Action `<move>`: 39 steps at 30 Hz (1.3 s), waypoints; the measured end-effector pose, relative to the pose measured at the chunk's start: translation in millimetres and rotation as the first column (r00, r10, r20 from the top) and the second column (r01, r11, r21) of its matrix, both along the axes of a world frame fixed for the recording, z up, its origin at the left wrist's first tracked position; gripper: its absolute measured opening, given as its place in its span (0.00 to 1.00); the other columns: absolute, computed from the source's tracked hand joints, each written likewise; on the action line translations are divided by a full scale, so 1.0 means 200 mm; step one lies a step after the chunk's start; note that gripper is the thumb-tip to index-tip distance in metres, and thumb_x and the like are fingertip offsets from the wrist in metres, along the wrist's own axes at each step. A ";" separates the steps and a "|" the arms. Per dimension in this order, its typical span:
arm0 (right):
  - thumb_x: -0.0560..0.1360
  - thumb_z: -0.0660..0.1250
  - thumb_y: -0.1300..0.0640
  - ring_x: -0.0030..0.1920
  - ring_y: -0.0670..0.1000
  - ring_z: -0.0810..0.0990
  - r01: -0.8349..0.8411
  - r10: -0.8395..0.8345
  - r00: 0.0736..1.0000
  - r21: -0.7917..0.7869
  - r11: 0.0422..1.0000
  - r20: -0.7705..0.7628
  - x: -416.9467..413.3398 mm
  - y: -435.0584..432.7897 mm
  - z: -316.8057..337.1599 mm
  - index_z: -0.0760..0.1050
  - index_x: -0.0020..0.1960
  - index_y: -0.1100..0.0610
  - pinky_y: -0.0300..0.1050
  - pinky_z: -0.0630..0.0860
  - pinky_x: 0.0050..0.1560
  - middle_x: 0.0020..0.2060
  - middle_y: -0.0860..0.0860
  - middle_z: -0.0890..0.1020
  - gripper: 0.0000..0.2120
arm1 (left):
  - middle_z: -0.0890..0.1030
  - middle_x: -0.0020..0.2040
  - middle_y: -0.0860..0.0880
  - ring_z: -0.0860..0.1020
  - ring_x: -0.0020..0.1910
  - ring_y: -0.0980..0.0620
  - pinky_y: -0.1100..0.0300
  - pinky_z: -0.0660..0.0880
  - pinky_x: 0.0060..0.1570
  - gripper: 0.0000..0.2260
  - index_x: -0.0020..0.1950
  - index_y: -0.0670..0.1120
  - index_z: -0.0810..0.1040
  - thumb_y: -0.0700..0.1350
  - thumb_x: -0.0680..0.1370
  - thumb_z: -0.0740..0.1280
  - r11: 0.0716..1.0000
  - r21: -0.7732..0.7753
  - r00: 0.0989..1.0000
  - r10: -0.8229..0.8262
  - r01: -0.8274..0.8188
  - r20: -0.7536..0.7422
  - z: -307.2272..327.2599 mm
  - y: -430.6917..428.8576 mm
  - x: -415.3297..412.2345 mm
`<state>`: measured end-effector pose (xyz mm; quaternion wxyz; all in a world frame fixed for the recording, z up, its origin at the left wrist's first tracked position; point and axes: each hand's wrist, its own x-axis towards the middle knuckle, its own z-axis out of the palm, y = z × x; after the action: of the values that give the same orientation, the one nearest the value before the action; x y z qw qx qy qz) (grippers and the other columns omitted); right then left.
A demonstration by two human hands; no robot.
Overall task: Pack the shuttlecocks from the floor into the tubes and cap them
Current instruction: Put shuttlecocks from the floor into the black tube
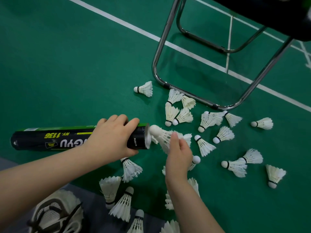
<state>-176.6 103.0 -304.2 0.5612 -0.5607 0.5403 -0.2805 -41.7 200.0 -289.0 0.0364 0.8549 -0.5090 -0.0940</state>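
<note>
We see the left hand [111,138] wrapped round the black shuttlecock tube [67,139], fingers curled over its top and thumb underneath, gripping it close to the open mouth. The tube lies level, closed end pointing left and mouth to the right. The right hand [178,155] reaches in from below and pinches the feather skirt of a shuttlecock [159,133]. Its white cork tip sits right at the tube's mouth; we cannot tell whether it is past the rim. Loose shuttlecocks [224,134] lie scattered on the green court floor [67,73] to the right of and below both hands, some partly hidden under the right forearm. Beyond them we find a steel chair frame [203,101], its foot bar just beside the nearest ones, and a white shoe [55,214] sits in the lower left corner
</note>
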 end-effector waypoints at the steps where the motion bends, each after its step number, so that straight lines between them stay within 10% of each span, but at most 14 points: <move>1: 0.78 0.62 0.52 0.27 0.43 0.63 -0.089 0.090 0.996 -0.110 0.990 0.000 0.01 0.00 0.03 0.69 0.31 0.58 0.39 0.61 0.29 0.26 0.46 0.69 0.18 | 0.73 0.54 0.49 0.72 0.53 0.47 0.53 0.68 0.50 0.33 0.65 0.53 0.65 0.65 0.65 0.67 1.000 -0.010 1.000 0.000 0.000 0.000 0.01 0.00 0.00; 8: 0.73 0.51 0.41 0.31 0.44 0.67 -0.531 0.464 0.848 -0.426 0.733 -0.257 0.10 0.09 0.06 0.64 0.28 0.51 0.46 0.64 0.38 0.25 0.43 0.69 0.20 | 0.75 0.49 0.49 0.74 0.48 0.45 0.52 0.70 0.46 0.31 0.61 0.51 0.68 0.64 0.63 0.68 0.999 -0.025 1.000 0.022 -0.022 0.007 0.01 0.02 0.02; 12: 0.70 0.54 0.35 0.38 0.43 0.73 -0.714 0.705 0.700 -0.084 0.695 -0.119 0.10 0.11 0.09 0.77 0.39 0.53 0.50 0.71 0.46 0.34 0.43 0.77 0.23 | 0.76 0.42 0.48 0.76 0.39 0.44 0.51 0.73 0.37 0.28 0.55 0.50 0.70 0.64 0.61 0.58 0.993 -0.114 0.998 0.014 -0.007 0.058 -0.01 0.04 0.03; 19: 0.73 0.70 0.55 0.50 0.42 0.78 -0.905 0.972 0.225 0.385 0.182 0.069 0.13 -0.01 0.13 0.74 0.57 0.51 0.34 0.74 0.56 0.52 0.47 0.79 0.13 | 0.77 0.39 0.47 0.77 0.35 0.45 0.54 0.76 0.33 0.25 0.55 0.48 0.70 0.57 0.62 0.55 0.979 -0.044 0.977 -0.196 0.200 0.080 -0.07 0.08 -0.06; 22: 0.63 0.72 0.43 0.52 0.47 0.80 -0.828 0.868 0.492 0.347 0.441 0.070 0.14 0.03 0.05 0.78 0.52 0.53 0.39 0.76 0.55 0.55 0.55 0.79 0.22 | 0.76 0.38 0.48 0.77 0.35 0.46 0.52 0.75 0.31 0.27 0.56 0.49 0.69 0.61 0.61 0.58 0.984 -0.072 0.985 -0.161 0.165 0.060 -0.09 0.06 -0.04; 26: 0.77 0.63 0.52 0.27 0.37 0.73 -0.427 0.411 0.904 0.189 0.884 0.121 0.11 0.01 0.07 0.75 0.33 0.56 0.26 0.69 0.30 0.31 0.49 0.77 0.15 | 0.76 0.39 0.49 0.76 0.37 0.47 0.53 0.74 0.34 0.33 0.55 0.51 0.69 0.64 0.56 0.70 0.987 -0.041 0.986 -0.149 0.153 0.078 -0.09 0.00 -0.03; 30: 0.79 0.59 0.51 0.33 0.41 0.77 -0.220 0.214 0.976 -0.214 0.952 -0.052 -0.03 -0.11 0.00 0.78 0.32 0.52 0.32 0.72 0.37 0.29 0.47 0.80 0.19 | 0.76 0.39 0.49 0.76 0.36 0.47 0.53 0.74 0.32 0.33 0.56 0.49 0.71 0.66 0.57 0.68 0.980 -0.010 0.976 -0.200 0.201 0.085 -0.08 -0.02 -0.04; 34: 0.77 0.56 0.50 0.36 0.50 0.75 -0.497 0.193 0.803 -0.456 0.738 -0.563 -0.17 -0.36 -0.15 0.77 0.40 0.53 0.48 0.70 0.45 0.33 0.49 0.79 0.14 | 0.76 0.38 0.48 0.76 0.34 0.47 0.54 0.75 0.31 0.32 0.54 0.47 0.74 0.66 0.58 0.67 0.960 -0.001 0.954 -0.280 0.281 0.104 -0.09 -0.07 -0.08; 39: 0.76 0.59 0.40 0.65 0.56 0.69 -0.572 0.220 0.297 0.011 0.820 -0.929 -0.19 -0.62 -0.31 0.63 0.70 0.54 0.54 0.64 0.63 0.65 0.53 0.72 0.28 | 0.76 0.38 0.49 0.75 0.34 0.48 0.53 0.75 0.31 0.31 0.53 0.47 0.74 0.66 0.60 0.65 0.949 -0.006 0.943 -0.311 0.314 0.118 -0.10 -0.15 -0.11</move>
<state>-214.7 -21.8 -365.7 0.1310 -0.8203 0.5408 0.1324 -64.5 169.3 -308.7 0.0020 0.7668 -0.6405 -0.0428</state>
